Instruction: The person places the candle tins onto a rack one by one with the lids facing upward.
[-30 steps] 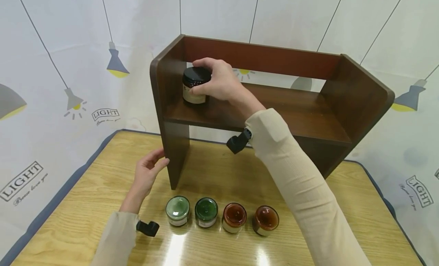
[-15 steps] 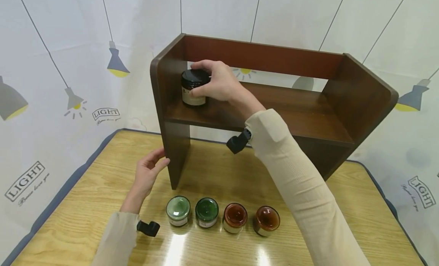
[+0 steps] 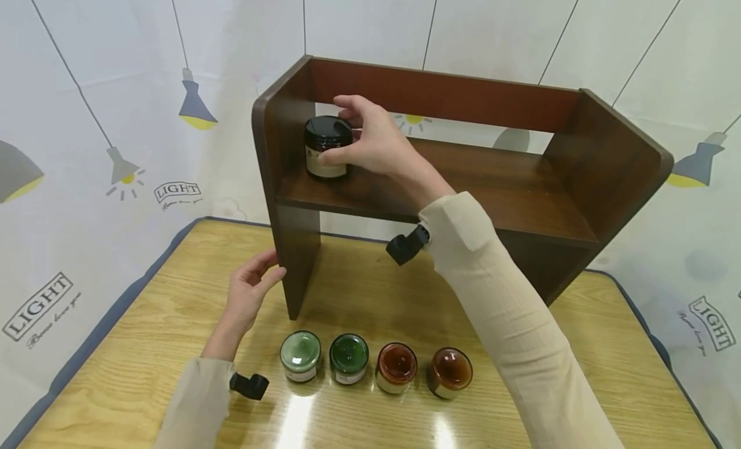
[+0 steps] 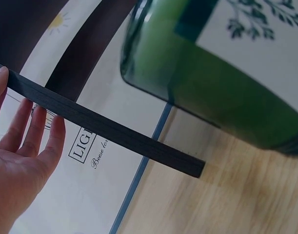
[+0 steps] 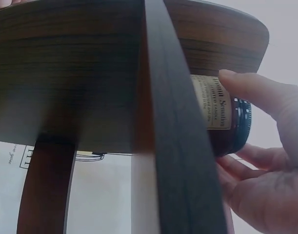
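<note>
A dark scented-candle jar [image 3: 327,146] with a black lid and cream label stands upright at the left end of the shelf board. My right hand [image 3: 376,137] is around its right side, thumb over the label in the head view. The fingers stand spread behind the jar, the index raised off the lid. In the right wrist view the thumb reaches the label and the jar [image 5: 212,107] is partly hidden by the shelf board. My left hand [image 3: 249,291] touches the front edge and outer face of the left side panel [image 3: 295,269], its fingers [image 4: 53,139] nearly straight.
Several glass candle jars line the wooden table [image 3: 191,294] before the shelf [image 3: 509,192]: pale green [image 3: 300,356], dark green [image 3: 349,359], red-brown [image 3: 396,367] and amber [image 3: 449,372]. The right side panel [image 3: 613,159] rises at the shelf's far end. A patterned sheet hangs behind.
The candle jar has shifted slightly left towards the side panel. My right hand's fingers have loosened and lifted off the lid. The left hand stays where it was.
</note>
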A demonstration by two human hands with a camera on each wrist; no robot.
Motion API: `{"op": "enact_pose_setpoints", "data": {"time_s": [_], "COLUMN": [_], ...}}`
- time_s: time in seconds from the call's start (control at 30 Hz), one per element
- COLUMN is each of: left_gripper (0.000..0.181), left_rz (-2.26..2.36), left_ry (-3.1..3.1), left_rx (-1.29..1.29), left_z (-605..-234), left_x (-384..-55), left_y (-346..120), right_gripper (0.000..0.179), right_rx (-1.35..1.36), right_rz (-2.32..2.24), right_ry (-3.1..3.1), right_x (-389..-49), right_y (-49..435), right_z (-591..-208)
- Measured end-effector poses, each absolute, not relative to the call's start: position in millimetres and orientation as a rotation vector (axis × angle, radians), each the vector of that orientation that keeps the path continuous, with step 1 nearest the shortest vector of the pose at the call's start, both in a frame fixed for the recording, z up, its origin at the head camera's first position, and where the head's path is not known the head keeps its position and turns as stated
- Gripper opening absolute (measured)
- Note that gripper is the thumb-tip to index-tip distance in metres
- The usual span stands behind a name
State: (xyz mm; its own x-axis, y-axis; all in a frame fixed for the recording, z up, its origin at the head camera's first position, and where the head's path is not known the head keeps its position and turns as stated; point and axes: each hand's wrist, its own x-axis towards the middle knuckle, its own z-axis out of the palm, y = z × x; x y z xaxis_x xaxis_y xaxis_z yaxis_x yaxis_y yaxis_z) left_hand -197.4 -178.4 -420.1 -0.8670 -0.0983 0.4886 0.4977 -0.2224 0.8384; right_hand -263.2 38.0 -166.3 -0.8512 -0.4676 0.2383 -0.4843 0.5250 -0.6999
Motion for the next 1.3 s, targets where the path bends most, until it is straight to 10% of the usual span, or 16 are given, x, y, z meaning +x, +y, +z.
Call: {"op": "enact_pose_setpoints", "data": {"time_s": [1.3], "left_gripper": [0.050], "left_rz": [-2.218], "left_ry": [-1.621], "left_rx": [-0.449], "left_z": [-419], "left_x": [-195], "left_y": [-179], "right_gripper": [0.072], "right_rx": [0.784], "right_rz": [1.502], "right_ry": [-2.549], "right_x": [-187], "right_y": [114], "right_z": [-183]}}
